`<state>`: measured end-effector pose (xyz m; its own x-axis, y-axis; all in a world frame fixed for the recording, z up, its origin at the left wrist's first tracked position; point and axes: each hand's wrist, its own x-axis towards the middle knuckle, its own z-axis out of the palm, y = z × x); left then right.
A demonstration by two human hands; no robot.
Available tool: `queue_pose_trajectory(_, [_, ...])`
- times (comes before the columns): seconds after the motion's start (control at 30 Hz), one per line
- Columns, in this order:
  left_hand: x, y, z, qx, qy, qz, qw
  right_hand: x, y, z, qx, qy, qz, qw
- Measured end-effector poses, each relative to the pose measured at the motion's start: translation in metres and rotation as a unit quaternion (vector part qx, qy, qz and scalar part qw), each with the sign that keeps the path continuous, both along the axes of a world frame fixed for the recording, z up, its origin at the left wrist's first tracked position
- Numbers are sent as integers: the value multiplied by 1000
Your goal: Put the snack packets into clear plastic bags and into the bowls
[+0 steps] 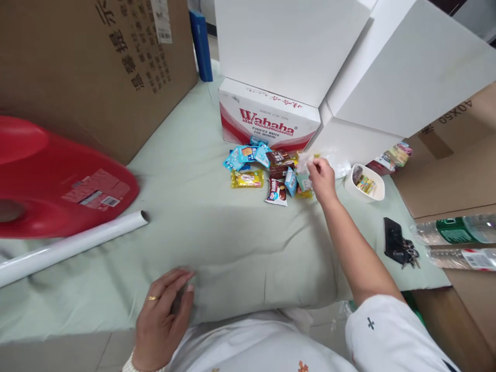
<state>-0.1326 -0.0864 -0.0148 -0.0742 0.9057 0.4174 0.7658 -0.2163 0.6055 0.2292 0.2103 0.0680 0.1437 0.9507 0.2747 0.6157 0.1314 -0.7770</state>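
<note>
Gold ring (153, 298): worn on the left hand (165, 315), which lies at the near edge of the bench (104, 310), well in front of the Wahaha carton (269, 116) and to its left; thumb off from the curved fingers, nothing showing in the grasp.
Cloth (217, 237): pale green and creased, spread in front of the carton; light pressure from the left hand should help if it drags.
Black phone (393, 240): well forward and right of the carton, beside keys (411, 253).
Right hand (323, 181): just in front of the carton's right end, thumb and fingertips pinched on a pale translucent packet (304, 181).
Pinch: best kept on the packet's margin, firm but not crushing; a lift straight up before any sideways move should spare its neighbours.
Snack packets: a yellow packet (247, 179), brown packet (279, 161) and blue packets (248, 154) crowd before the carton's front; slick wrappers probably slide, so a high wrist helps.
White tub (351, 187): right of the carton, with wrapped snacks (365, 184) inside; its rim deserves clearance from the knuckles.
</note>
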Motion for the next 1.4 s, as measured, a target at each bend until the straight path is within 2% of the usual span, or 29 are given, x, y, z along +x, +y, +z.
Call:
queue_pose_trajectory(0.07, [10,1,13,-51,-80,24,995,-1,-55,-3,-23,154,80,984])
queue_pose_trajectory(0.13, [27,11,28,-114,-177,9,978,-4,-110,-11,-76,242,122,960])
queue_pose_trajectory(0.2, [50,28,43,-176,-254,-10,951,-11,-158,-21,-116,274,133,945])
queue_pose_trajectory(0.3, [90,61,56,-188,-321,-111,922,-28,-204,-32,-147,258,135,945])
queue_pose_trajectory(0.4, [124,89,55,-221,-349,-201,888,-41,-221,-34,-155,234,157,947])
queue_pose_trajectory(0.5, [137,107,43,-284,-411,-232,835,-39,-224,-33,-148,251,153,944])
queue_pose_trajectory(0.6, [128,114,30,-328,-510,-190,772,-29,-228,-38,-158,320,98,929])
queue_pose_trajectory(0.7, [110,109,21,-340,-569,-130,738,-23,-234,-46,-174,423,42,888])
queue_pose_trajectory(0.77, [99,101,19,-339,-559,-105,749,-23,-237,-50,-173,479,19,861])
queue_pose_trajectory(0.83, [91,93,22,-310,-500,-92,803,-25,-237,-50,-171,500,13,849])
queue_pose_trajectory(0.93, [88,84,36,-195,-362,-112,905,-26,-234,-45,-179,482,41,857])
queue_pose_trajectory(1.0, [93,85,46,-130,-280,-163,937,-27,-230,-39,-189,465,72,862])
queue_pose_trajectory(1.07, [102,90,50,-129,-229,-222,939,-29,-225,-33,-198,457,105,861])
queue_pose_trajectory(1.13, [111,96,46,-182,-229,-264,919,-31,-221,-30,-204,453,122,859])
queue_pose_trajectory(1.17, [114,99,42,-216,-251,-265,906,-31,-219,-29,-203,453,121,860])
queue_pose_trajectory(1.23, [115,102,30,-275,-330,-224,875,-29,-216,-29,-195,458,97,862])
queue_pose_trajectory(1.3, [109,103,20,-297,-409,-142,851,-24,-216,-32,-181,471,60,861])
queue_pose_trajectory(1.37, [102,101,16,-292,-446,-83,842,-18,-220,-38,-173,489,31,855])
queue_pose_trajectory(1.4, [100,100,17,-284,-446,-74,845,-15,-222,-40,-171,498,21,850])
